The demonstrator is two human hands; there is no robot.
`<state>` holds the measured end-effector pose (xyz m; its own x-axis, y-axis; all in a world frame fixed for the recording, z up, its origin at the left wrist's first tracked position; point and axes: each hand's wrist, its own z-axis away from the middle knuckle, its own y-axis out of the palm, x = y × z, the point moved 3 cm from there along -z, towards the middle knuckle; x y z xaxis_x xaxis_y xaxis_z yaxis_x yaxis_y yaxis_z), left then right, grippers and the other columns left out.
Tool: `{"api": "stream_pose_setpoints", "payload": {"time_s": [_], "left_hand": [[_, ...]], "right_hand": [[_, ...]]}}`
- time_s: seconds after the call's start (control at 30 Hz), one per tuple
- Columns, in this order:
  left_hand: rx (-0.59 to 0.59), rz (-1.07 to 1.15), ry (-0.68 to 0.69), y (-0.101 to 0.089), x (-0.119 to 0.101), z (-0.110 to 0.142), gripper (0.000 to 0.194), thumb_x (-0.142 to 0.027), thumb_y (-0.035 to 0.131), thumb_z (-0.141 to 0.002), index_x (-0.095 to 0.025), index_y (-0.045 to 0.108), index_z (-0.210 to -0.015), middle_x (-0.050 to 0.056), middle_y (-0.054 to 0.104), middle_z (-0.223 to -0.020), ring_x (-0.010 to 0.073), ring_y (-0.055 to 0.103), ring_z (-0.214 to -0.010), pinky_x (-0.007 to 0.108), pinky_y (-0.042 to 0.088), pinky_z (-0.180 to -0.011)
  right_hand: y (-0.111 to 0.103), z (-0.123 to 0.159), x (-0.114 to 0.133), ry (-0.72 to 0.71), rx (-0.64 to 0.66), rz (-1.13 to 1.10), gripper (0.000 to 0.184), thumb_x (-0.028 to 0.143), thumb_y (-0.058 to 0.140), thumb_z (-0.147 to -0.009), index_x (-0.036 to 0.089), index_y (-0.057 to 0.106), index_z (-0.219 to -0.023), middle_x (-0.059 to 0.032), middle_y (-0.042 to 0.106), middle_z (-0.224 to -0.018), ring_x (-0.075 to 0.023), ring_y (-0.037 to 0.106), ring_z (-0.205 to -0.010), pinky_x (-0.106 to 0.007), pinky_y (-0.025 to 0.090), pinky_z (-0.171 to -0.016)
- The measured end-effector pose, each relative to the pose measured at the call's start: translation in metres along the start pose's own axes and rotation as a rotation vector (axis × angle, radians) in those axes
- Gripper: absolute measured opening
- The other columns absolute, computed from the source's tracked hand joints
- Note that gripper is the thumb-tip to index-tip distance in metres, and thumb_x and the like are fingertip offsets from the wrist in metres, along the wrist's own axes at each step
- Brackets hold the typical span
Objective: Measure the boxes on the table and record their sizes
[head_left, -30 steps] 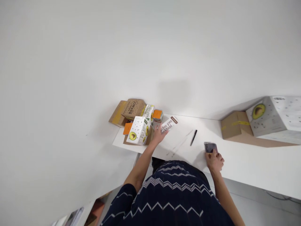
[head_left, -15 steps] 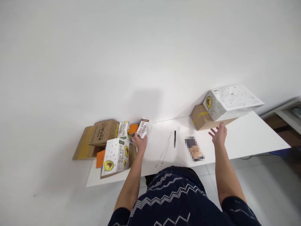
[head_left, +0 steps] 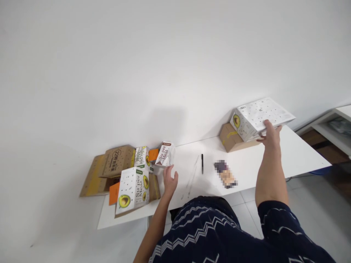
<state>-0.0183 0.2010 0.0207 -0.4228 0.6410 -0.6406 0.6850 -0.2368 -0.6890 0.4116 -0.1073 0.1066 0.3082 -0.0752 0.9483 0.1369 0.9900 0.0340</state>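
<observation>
My right hand (head_left: 271, 134) grips the near side of a large white carton (head_left: 263, 113), its thumb on the top edge and fingers at the side; the fingertips are partly hidden. This carton, with an avocado print, lies on a brown cardboard box (head_left: 233, 137). My left hand (head_left: 170, 179) holds nothing, fingers apart and slightly curled, just in front of a small white "Su·per Meal" box (head_left: 165, 154) with a brown top band. Beside that box are an orange box (head_left: 153, 155) and another white "Su·per Meal" box (head_left: 142, 157).
A larger avocado box (head_left: 130, 191), an orange piece (head_left: 114, 193) and brown cartons (head_left: 117, 160) crowd the left end of the white table (head_left: 189, 160). A black pen (head_left: 202, 163) and a pixelated item (head_left: 225, 174) lie mid-table. Shelving (head_left: 326, 126) stands at the right.
My right hand has moved forward and right onto the large white carton. My left hand has let go of the small "Su·per Meal" box and drawn back towards me.
</observation>
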Motion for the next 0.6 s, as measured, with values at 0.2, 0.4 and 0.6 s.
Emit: {"api": "stream_pose_setpoints", "payload": {"time_s": [0.2, 0.4, 0.6], "left_hand": [[0.325, 0.402, -0.159, 0.030, -0.035, -0.014, 0.044, -0.033, 0.057, -0.081, -0.021, 0.053, -0.123, 0.011, 0.058, -0.120, 0.0209, 0.057, -0.106, 0.040, 0.047, -0.092], [0.687, 0.965, -0.559, 0.072, -0.123, -0.050, 0.073, -0.056, 0.059, -0.079, -0.038, 0.029, -0.142, 0.010, 0.042, -0.141, 0.0218, 0.059, -0.108, 0.042, 0.047, -0.092], [0.552, 1.205, -0.642, 0.079, -0.140, -0.035, 0.065, -0.059, 0.056, -0.080, -0.034, 0.040, -0.138, 0.005, 0.045, -0.142, 0.0261, 0.045, -0.127, 0.045, 0.041, -0.101]], "right_hand": [[-0.025, 0.030, -0.022, -0.218, 0.250, -0.331, 0.055, 0.028, 0.064, -0.072, 0.033, 0.045, -0.123, -0.0057, 0.052, -0.130, -0.0206, 0.061, -0.098, -0.042, 0.051, -0.080], [-0.024, 0.074, -0.071, -0.250, 0.439, -0.333, 0.058, 0.025, 0.073, -0.063, 0.028, 0.053, -0.117, -0.0053, 0.058, -0.126, -0.0233, 0.056, -0.112, -0.042, 0.047, -0.093], [0.021, 0.167, -0.116, -0.147, 0.667, -0.230, 0.072, 0.030, 0.075, -0.066, 0.032, 0.043, -0.130, -0.0046, 0.053, -0.134, -0.0241, 0.050, -0.122, -0.043, 0.041, -0.101]]}}
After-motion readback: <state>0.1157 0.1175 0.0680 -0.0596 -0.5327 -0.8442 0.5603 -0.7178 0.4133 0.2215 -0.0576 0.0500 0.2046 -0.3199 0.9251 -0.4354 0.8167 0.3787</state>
